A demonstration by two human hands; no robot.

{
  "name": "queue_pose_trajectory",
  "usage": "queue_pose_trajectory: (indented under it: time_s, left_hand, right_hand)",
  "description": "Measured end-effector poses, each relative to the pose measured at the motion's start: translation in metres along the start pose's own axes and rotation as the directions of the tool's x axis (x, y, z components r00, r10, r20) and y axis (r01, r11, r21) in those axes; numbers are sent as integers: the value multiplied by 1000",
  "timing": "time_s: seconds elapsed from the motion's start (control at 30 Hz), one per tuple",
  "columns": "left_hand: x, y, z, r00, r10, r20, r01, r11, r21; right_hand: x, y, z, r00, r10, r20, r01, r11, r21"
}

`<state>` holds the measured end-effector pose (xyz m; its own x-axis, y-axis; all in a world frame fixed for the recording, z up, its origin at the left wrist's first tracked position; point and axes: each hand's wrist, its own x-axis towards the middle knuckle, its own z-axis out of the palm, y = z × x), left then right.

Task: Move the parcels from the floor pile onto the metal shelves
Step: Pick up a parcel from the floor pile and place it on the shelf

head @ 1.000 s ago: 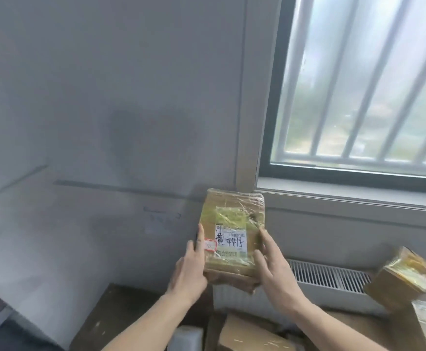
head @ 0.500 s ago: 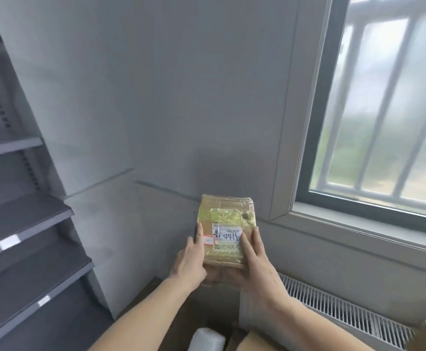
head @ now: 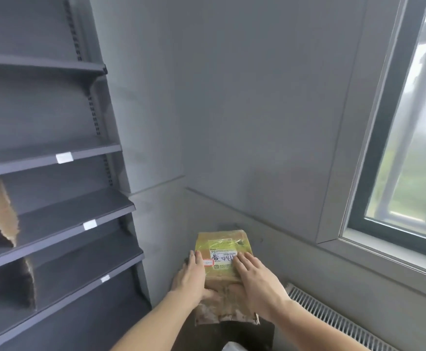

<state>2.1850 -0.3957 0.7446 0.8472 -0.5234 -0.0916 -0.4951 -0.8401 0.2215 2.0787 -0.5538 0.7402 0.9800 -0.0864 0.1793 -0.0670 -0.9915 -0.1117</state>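
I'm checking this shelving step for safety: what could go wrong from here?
The taped parcel is held only from the sides, by the left hand and right hand; its glossy tape might let it slip. The metal shelves are off to the left, so swinging it over could clip a shelf edge. The shelves look tilted, so it may slide.

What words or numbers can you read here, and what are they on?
White label on the tape-wrapped brown cardboard parcel: black handwriting, not clearly readable.
Small red-edged sticker on the parcel: too blurred.
Green print on the parcel's label: too small.
White tags on the grey metal shelf edges: nothing readable.
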Motion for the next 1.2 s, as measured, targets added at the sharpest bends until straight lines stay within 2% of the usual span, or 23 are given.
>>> queue_pose_trajectory:
  time_s: [0.1,0.2,0.37,0.47,0.6,0.77,0.83,0.9,1.0,1.2]
  left_hand:
    - [-8,-32,-4,1000,-23,-8,23,1000,-15]
    - [-28,-67,-3,996,-85,1,85,995,-46]
    - [-73,-130,4,975,-213,60,217,974,-59]
    - [-102,-161,4,964,-264,25,265,962,-65]
    - [-130,-193,-4,952,-305,-32,302,950,-73]
    - [-153,-221,-29,924,-372,-92,363,927,-95]
    - [-162,-232,-38,912,-397,-106,388,917,-95]
    - [-170,-243,-45,903,-417,-102,410,908,-88]
    - [-180,-258,-51,898,-433,-79,428,901,-74]
    - [-198,-291,-60,889,-450,-82,445,893,-74]
  right_hand:
    - [21,-18,13,996,-91,-13,90,994,-63]
    - [35,-45,37,983,-181,23,181,984,-3]
    - [52,-108,73,927,-369,68,372,928,-28]
    - [57,-144,87,883,-452,123,457,889,-14]
    - [66,-186,84,842,-473,260,477,878,52]
    - [84,-233,67,853,-487,188,495,869,7]
    - [93,-254,60,818,-560,135,563,826,16]
    - [95,-270,57,793,-584,173,583,810,65]
    - [93,-293,53,793,-583,177,581,811,64]
    - [94,-338,47,771,-598,219,612,791,8]
